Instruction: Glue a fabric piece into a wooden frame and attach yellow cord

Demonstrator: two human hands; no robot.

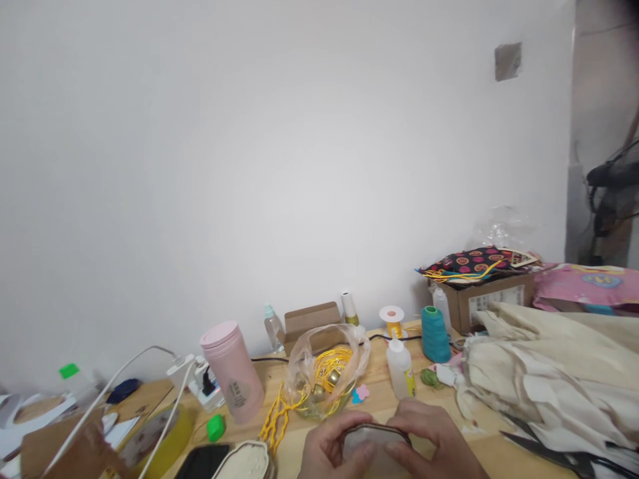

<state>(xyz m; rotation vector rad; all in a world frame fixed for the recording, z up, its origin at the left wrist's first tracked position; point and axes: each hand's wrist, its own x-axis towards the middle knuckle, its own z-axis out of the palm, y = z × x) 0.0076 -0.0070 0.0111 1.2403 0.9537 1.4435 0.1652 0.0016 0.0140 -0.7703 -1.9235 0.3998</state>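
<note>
Low in the view, a pale grey piece with a dark curved rim [377, 447] is held between both hands. My left hand [333, 447] grips its left side, thumb on the face and fingers behind. On its right side, my right hand [432, 444] has its thumb on the near face and fingers curled over the rim. The lower part of the piece is cut off by the frame. Just beyond the hands stand a clear plastic bag [324, 372] with yellow cords and brass-coloured bells, and a white glue bottle [400, 369].
A pink tumbler [233, 372], a phone [204, 462] and a cream scalloped piece [244, 460] are at left. To the right are a teal thread cone [435, 334], black scissors [549, 449], cream cloth [539, 372] and a cardboard box [459, 309]. Yellow tape [160, 436] lies far left.
</note>
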